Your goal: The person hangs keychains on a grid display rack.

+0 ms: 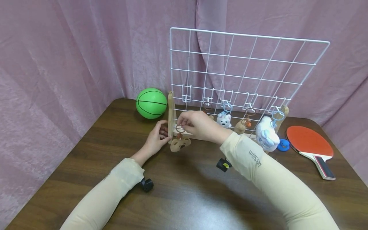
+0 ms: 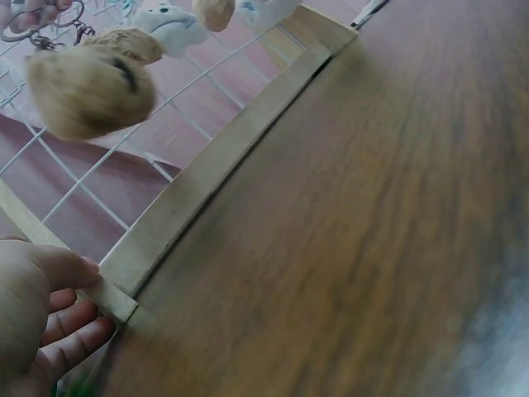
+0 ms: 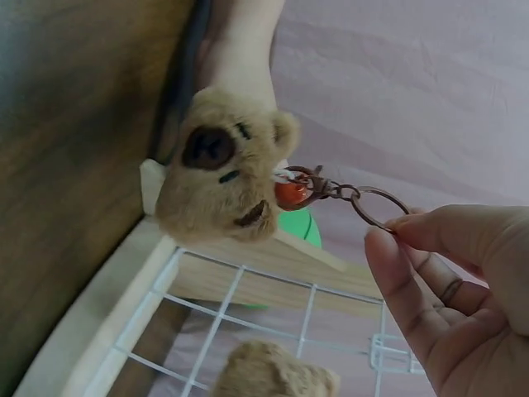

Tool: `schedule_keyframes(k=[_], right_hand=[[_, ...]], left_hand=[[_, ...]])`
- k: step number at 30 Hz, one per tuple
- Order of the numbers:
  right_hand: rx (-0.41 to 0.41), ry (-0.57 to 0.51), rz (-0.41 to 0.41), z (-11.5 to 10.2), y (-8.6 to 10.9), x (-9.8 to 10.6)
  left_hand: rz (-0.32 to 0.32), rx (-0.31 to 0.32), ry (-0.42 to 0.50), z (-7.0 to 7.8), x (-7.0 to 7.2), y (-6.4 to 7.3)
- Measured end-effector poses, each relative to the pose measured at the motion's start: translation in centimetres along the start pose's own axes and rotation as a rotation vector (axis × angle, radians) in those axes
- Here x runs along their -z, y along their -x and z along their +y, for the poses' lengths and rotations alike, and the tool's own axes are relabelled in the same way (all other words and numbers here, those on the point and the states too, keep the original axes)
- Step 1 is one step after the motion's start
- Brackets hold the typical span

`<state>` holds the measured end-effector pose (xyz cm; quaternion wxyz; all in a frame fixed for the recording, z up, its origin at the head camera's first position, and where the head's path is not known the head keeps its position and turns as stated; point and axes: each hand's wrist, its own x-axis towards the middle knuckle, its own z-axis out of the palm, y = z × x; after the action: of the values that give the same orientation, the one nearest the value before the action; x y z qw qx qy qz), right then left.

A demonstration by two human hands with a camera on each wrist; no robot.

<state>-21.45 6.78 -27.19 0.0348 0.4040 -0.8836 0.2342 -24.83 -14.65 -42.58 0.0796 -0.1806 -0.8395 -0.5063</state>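
My right hand (image 1: 202, 126) pinches the metal ring of a brown plush bear keychain (image 3: 219, 169) between thumb and forefinger. The bear dangles from the clasp, in front of the left end of the white wire rack (image 1: 249, 58), with a small orange-red bead beside the clasp. Down at the rack's left end, my left hand (image 1: 153, 139) grips the wooden side of the stand (image 2: 207, 174), thumb on one face and fingers behind. On the rack's lower wire, a bare white hook (image 1: 186, 98) hangs just above my right hand.
Other plush keychains hang along the rack: a small white one (image 1: 224, 120), a brown one (image 1: 241, 126) and a large white one (image 1: 267, 134). A green ball (image 1: 151, 103) sits left of the stand; a blue rubber duck (image 1: 283, 145) and a red paddle (image 1: 310, 140) lie right.
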Motion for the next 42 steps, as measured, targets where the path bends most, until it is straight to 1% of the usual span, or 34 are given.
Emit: schedule_keyframes(k=[6, 9, 16, 22, 27, 31, 42], right_hand=[[-0.029, -0.021, 0.046, -0.2, -0.3, 1.3], [-0.042, -0.002, 0.062, -0.4, -0.5, 1.9], [-0.101, 0.017, 0.07, -0.6, -0.9, 3.3], [-0.102, 0.022, 0.126, -0.5, -1.2, 4.3], [-0.114, 0.027, 0.145, -0.1, -1.5, 4.9], [-0.117, 0.049, 0.148, 0.2, -1.9, 5.2], [-0.188, 0.074, 0.1, 1.3, -2.9, 5.0]], left_hand=[[-0.004, 0.009, 0.006, 0.0, -0.1, 0.0], [-0.008, 0.01, 0.006, 0.0, -0.1, 0.0], [-0.011, 0.018, -0.004, 0.1, -0.1, -0.2], [-0.015, 0.033, -0.006, 0.0, -0.2, -0.3], [-0.014, 0.024, -0.009, -0.1, -0.3, -0.3], [-0.008, 0.017, -0.01, -0.2, -0.4, -0.3], [-0.012, 0.02, -0.014, -0.3, -0.6, -0.4]])
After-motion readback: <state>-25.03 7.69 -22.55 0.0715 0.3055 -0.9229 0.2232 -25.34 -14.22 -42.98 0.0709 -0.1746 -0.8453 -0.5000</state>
